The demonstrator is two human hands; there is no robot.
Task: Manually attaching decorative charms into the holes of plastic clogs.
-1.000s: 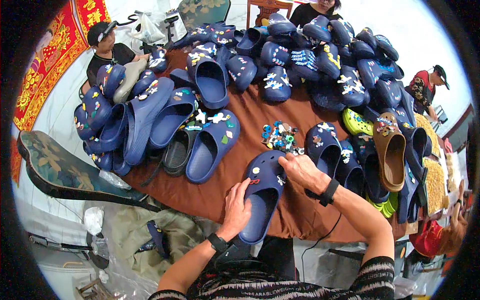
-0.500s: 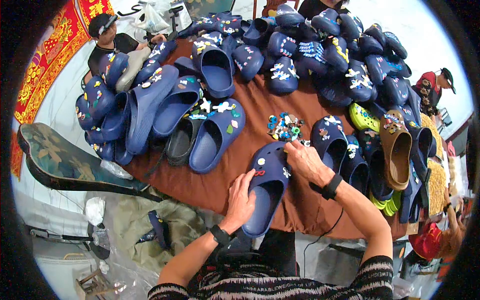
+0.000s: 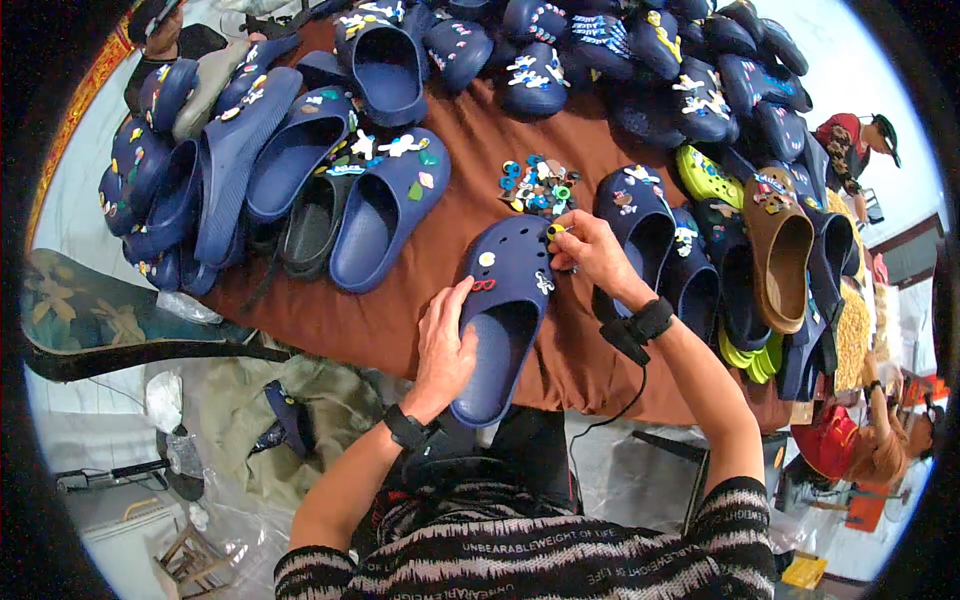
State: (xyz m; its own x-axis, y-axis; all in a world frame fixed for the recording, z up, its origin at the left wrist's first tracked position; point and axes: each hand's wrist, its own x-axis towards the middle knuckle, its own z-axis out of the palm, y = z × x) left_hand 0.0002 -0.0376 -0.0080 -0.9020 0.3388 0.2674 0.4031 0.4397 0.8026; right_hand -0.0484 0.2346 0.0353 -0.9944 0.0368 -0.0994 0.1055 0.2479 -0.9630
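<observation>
At centre, the likely light, springy clog [image 3: 506,268] is sensibly side-held by the left hand [image 3: 445,348]; a charm [image 3: 555,232] is pinched by the right hand [image 3: 600,260].

Head-worn fisheye is looking steeply down, close over the held navy clog [image 3: 510,268], facing across the brown cloth [image 3: 474,150].

Bright, diffuse light, soft shadows on brown cloth [image 3: 462,200]; fisheye curves edges, 4 corners black.

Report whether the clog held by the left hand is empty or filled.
Empty where visible: the navy clog shows only bare insole; inside the covered toe, cannot tell.
</observation>
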